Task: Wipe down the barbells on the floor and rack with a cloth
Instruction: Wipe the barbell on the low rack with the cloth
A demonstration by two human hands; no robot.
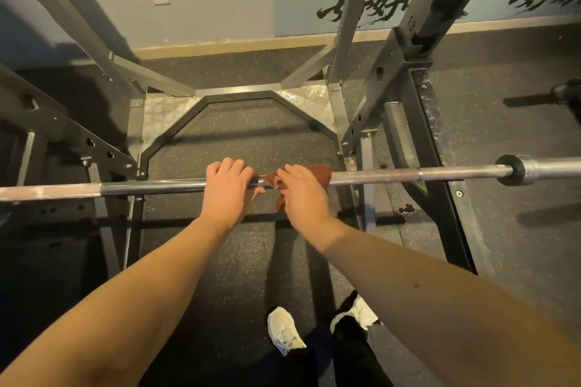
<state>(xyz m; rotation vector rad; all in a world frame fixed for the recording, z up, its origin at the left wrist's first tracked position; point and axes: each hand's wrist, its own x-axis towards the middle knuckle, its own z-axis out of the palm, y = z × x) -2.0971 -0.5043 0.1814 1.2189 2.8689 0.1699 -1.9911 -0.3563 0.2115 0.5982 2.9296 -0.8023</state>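
The step in hand looks to be the wipe of the racked barbell (408, 173), which lies level across the power rack (418, 122) and passes under both sets of fingers; the left hand (228, 188) grips the bare shaft, fingers close together and curled over the top, thumb tucked beneath; just to the right of those fingers, the right hand (301, 195) clamps a rust-brown cloth (320, 173) onto the bar, fingers curled down over it, though their tips are hidden on the far side; cloth bunches out beyond the right knuckles, and a tail of it hangs below the thumb.

To the left of the left fingers the shaft is dull and blotched; to the right of the right fingers it runs on to the collar and sleeve; both stretches probably want attention.

The next move, as I judge it, calls for sliding the wrapped cloth outward along the shaft under firm pressure, while the left hand steadies the bar against rolling; a second barbell (562, 94) lies on the floor, well off to the right of the right fingers, likely to be wiped afterwards.
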